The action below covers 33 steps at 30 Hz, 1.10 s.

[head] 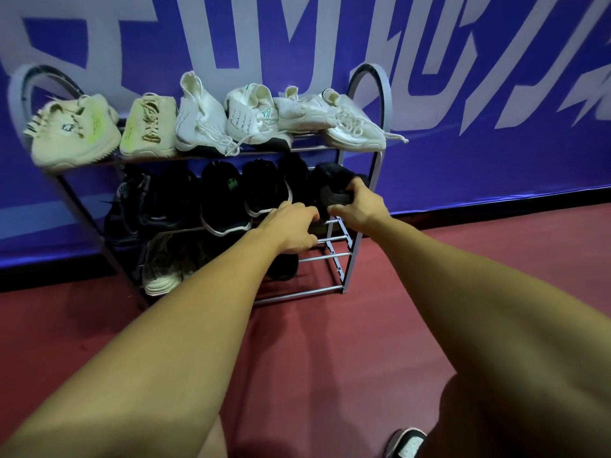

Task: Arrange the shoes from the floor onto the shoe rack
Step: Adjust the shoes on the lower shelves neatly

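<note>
"Which step is the person on?"

"Seating a shoe. The right hand [358, 206] is clamped on a black shoe [332, 181], thumb over the top and fingers beneath. It is at the right end of the middle shelf [185, 230] of the shoe rack [347, 256], just beside the other dark shoes [224, 200]."

"And the left hand?"

"The left hand [291, 228] is at that shelf's front edge, near the shoe. Its fingers curl away from the camera, so whether it grips anything cannot be told."

"Is the shoe down?"

"It looks tilted and not yet settled, though that is a judgement, since the dark shoe is hard to read. The next move probably calls for pushing it back level with its neighbours, then letting go."

"Much left?"

"Probably little. Pale shoes [251, 117] fill the top shelf, and the bottom shelf [297, 294] shows bare bars at its right. No loose shoe shows on the floor [330, 342] before the rack."
</note>
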Each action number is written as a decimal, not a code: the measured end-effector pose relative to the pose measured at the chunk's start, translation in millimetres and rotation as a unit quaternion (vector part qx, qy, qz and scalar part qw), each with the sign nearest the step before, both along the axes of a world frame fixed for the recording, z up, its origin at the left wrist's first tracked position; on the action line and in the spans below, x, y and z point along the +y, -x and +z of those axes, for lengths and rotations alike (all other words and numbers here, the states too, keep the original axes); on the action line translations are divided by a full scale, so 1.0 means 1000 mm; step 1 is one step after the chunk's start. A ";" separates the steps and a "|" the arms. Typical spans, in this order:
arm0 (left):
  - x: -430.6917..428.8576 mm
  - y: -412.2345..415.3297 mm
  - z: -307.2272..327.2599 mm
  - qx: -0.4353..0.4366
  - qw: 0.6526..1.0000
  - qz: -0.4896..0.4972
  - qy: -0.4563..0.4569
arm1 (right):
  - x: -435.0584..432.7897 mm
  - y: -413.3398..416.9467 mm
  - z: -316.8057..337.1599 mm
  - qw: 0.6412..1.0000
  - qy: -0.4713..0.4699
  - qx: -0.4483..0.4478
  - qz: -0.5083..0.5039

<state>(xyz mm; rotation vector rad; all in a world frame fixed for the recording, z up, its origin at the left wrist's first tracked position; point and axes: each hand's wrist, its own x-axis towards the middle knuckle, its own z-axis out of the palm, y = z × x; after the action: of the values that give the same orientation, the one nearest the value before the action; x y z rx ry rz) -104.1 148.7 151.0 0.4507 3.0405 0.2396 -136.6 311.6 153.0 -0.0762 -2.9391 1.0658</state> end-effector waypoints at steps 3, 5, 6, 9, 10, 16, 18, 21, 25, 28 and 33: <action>-0.003 -0.012 0.010 0.011 1.000 0.018 -0.009 | 0.004 -0.017 0.006 0.999 0.027 0.020 0.012; -0.005 -0.020 0.015 0.025 0.999 0.031 -0.007 | 0.007 -0.028 0.010 0.999 0.040 0.023 0.028; -0.005 -0.024 0.017 0.035 0.999 0.040 -0.006 | 0.009 -0.035 0.013 0.998 0.046 0.024 0.041; -0.005 -0.033 0.022 0.061 0.995 0.080 -0.020 | 0.012 -0.054 0.019 0.995 0.056 0.013 0.087; -0.005 -0.035 0.024 0.067 0.993 0.093 -0.029 | 0.013 -0.059 0.020 0.993 0.060 0.009 0.101; -0.016 -0.050 0.031 0.077 0.988 0.129 -0.018 | 0.012 -0.080 0.032 0.979 0.148 -0.010 0.143; -0.024 -0.055 0.034 0.101 0.985 0.141 -0.008 | 0.011 -0.087 0.033 0.973 0.169 -0.016 0.159; -0.032 -0.062 0.038 0.140 0.979 0.148 0.028 | 0.011 -0.093 0.033 0.969 0.173 -0.025 0.176; -0.040 -0.070 0.044 0.156 0.976 0.143 0.052 | 0.011 -0.097 0.038 0.964 0.176 -0.033 0.196; -0.045 -0.076 0.044 0.151 0.978 0.112 0.092 | 0.002 -0.097 0.039 0.960 0.188 -0.022 0.205; -0.046 -0.077 0.042 0.142 0.981 0.081 0.107 | -0.015 -0.085 0.039 0.963 0.212 0.017 0.168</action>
<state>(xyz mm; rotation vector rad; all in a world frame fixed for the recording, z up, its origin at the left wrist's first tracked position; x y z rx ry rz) -27.0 102.9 193.0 0.2385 3.3335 -0.1587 -51.3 296.7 191.9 0.4478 -2.6947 1.7047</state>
